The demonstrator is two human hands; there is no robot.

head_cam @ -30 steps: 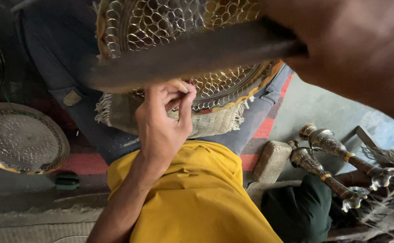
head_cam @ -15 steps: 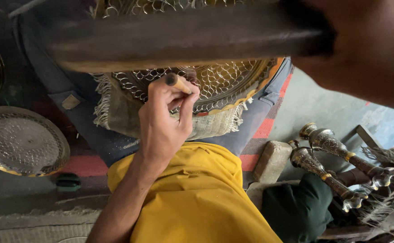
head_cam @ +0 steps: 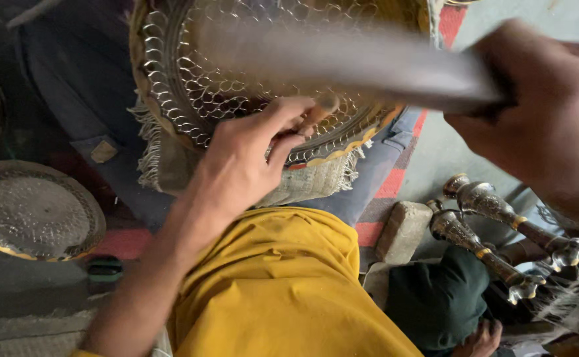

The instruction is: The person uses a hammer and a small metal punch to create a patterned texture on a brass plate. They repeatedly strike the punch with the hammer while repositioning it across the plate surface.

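Note:
A large round engraved metal tray (head_cam: 190,79) with a scalloped pattern and a gold rim lies on a fringed cloth (head_cam: 302,185) over my lap. My left hand (head_cam: 249,158) pinches a small chisel-like punch (head_cam: 319,112) upright against the tray's near rim. My right hand (head_cam: 547,125) grips the handle of a long dark hammer-like tool (head_cam: 342,56), which is blurred and stretches across above the tray and punch.
A second engraved round tray (head_cam: 31,211) lies on the floor at left. Two ornate metal vases (head_cam: 494,218) lie at right beside a stone block (head_cam: 402,231). My yellow-clad knee (head_cam: 283,291) fills the foreground. Another person's hand (head_cam: 481,340) shows at bottom right.
The long tool in my right hand swung up and down over the punch and is now higher and blurred. My left hand kept the punch on the tray rim.

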